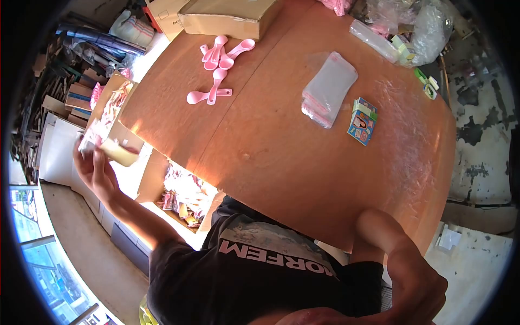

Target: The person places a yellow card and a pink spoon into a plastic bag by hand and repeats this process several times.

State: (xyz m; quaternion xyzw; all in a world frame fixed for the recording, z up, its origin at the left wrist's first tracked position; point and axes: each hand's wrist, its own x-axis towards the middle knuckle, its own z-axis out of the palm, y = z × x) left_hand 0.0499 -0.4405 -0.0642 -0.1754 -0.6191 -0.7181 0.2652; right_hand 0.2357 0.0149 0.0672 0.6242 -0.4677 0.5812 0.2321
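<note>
Out at the far left, my left hand (98, 169) has its fingers closed on a clear packet (120, 153) with a pale yellow part, blurred by motion. It is beside an open carton (116, 100) filled with pink and clear packets. Close to the camera at the lower right, my right hand (420, 287) is curled shut; whatever may be in its fingers is hidden. Pink measuring spoons (216, 81) lie in two groups on the brown table (260, 141). A stack of clear plastic bags (330, 89) and a pile of printed cards (362, 122) rest to the right.
Below the table's left edge is another open carton (146, 184) of packets. A closed cardboard box (227, 19) sits at the table's far edge. Crumpled plastic (430, 35) and green-and-white pieces (428, 84) lie at the far right. Stacked scraps fill the left background.
</note>
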